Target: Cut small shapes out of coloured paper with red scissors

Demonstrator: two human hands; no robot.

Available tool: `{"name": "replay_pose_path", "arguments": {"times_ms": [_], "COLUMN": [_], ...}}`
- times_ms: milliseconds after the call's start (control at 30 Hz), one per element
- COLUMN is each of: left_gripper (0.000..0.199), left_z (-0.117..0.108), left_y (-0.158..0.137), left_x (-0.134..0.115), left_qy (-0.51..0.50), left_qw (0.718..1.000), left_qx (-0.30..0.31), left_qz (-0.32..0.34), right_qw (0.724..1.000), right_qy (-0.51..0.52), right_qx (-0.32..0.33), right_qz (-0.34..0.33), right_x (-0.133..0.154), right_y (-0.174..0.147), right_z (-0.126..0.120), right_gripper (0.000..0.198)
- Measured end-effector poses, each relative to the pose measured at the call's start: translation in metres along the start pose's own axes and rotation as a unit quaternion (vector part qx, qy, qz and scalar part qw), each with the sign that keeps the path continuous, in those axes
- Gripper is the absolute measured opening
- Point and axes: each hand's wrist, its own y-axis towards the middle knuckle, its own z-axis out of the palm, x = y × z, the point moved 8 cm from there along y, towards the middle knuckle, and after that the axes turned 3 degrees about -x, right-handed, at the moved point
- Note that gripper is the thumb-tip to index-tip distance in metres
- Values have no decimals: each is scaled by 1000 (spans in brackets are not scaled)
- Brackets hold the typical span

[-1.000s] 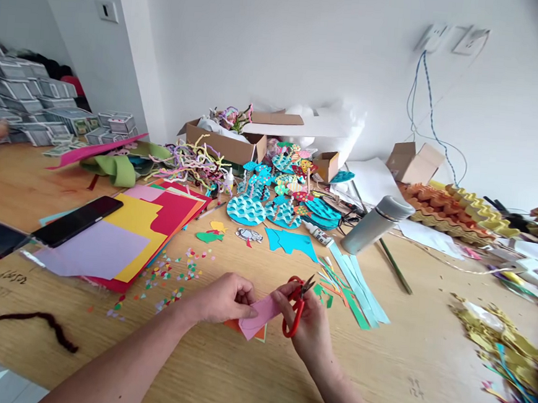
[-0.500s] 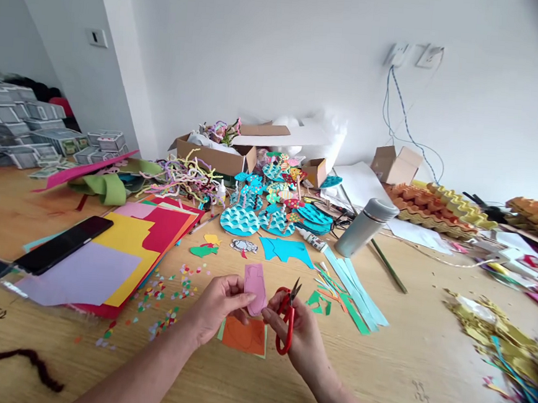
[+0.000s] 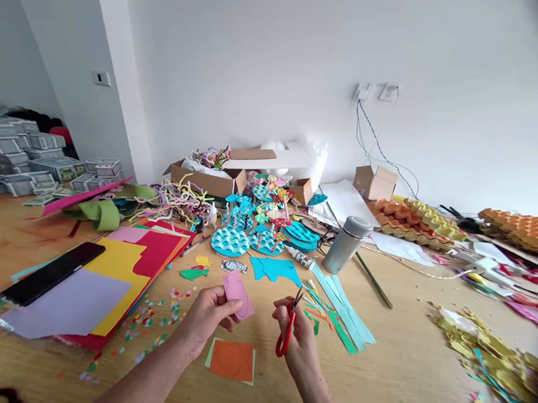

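Between the thumb and fingers of my left hand (image 3: pixel 213 315) is a small piece of pink paper (image 3: pixel 237 293) with a drawn outline, tilted above the table. My right hand (image 3: pixel 302 337) grips red-handled scissors (image 3: pixel 287 330), their dark blades pointing up and away, apart from the paper. Below and between my hands lies an orange paper piece (image 3: pixel 232 360) with a faint drawn curve, on top of pale green paper. Beyond them rest a green cutout (image 3: pixel 194 272), a yellow cutout (image 3: pixel 203 261), a grey-and-white cutout (image 3: pixel 234 266) and blue paper (image 3: pixel 275 269).
Coloured paper sheets (image 3: pixel 79 298) and a black phone (image 3: pixel 53 273) lie at left. Right of centre stand a grey bottle (image 3: pixel 348 245) and pale blue paper strips (image 3: pixel 342 306). Wavy blue craft pieces (image 3: pixel 231 241) sit farther back. Egg trays (image 3: pixel 402 221) and yellow scraps (image 3: pixel 481 342) are at right.
My hands have drawn apart; the right hand with the scissors has come away from the pink paper. The pink paper has turned in my left hand. The camera view has tilted up.
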Motion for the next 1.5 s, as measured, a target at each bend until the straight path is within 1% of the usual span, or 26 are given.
{"name": "replay_pose_path", "arguments": {"times_ms": [100,200,233,333,400,467,567,633,733,900,1033,1167,1267,1367,1433,1500], "left_gripper": [30,28,28,28,27,26,26,25,24,23,21,20,19,17,17,16], "left_z": [11,24,26,25,17,2,-19,-25,-25,-19,-21,-24,-29,-34,-38,-42], "left_y": [10,24,28,37,41,41,36,32,28,26,25,25,26,29,30,31], "left_x": [-35,-73,-83,-101,-104,-106,-113,-118,-122,-121,-121,-122,-121,-119,-118,-118], "left_qy": [-36,-111,-138,-181,-197,-220,-249,-259,-270,-274,-274,-280,-284,-292,-301,-307], "left_qw": [999,989,984,973,969,961,946,939,933,934,932,930,928,926,923,920], "left_qx": [-5,-10,-21,-38,-52,-79,-121,-134,-139,-141,-153,-154,-166,-181,-190,-196], "left_qz": [39,92,109,139,139,145,167,180,190,180,183,180,172,159,149,143], "right_qw": [1000,999,999,999,1000,999,998,998,998,998,996,993,991,981,963,934], "right_qy": [18,33,32,4,-20,-40,-57,-57,-56,-60,-75,-97,-107,-133,-163,-200], "right_qx": [-6,18,21,4,-15,-24,-20,-17,-7,12,5,0,34,102,171,255], "right_qz": [3,20,28,32,18,15,19,18,10,-24,-46,-61,-74,-102,-131,-152], "right_x": [3,-1,-4,-16,-20,-24,-27,-28,-27,-20,-20,-25,-25,-12,1,11], "right_y": [1,-2,-4,-9,-9,-8,-4,-2,-2,-4,-7,-10,-11,-9,-4,4], "right_z": [-1,7,9,9,7,6,7,8,7,6,4,4,7,17,30,49], "right_gripper": [40,48,49,48,46,46,47,48,49,45,41,33,26,24,30,43]}}
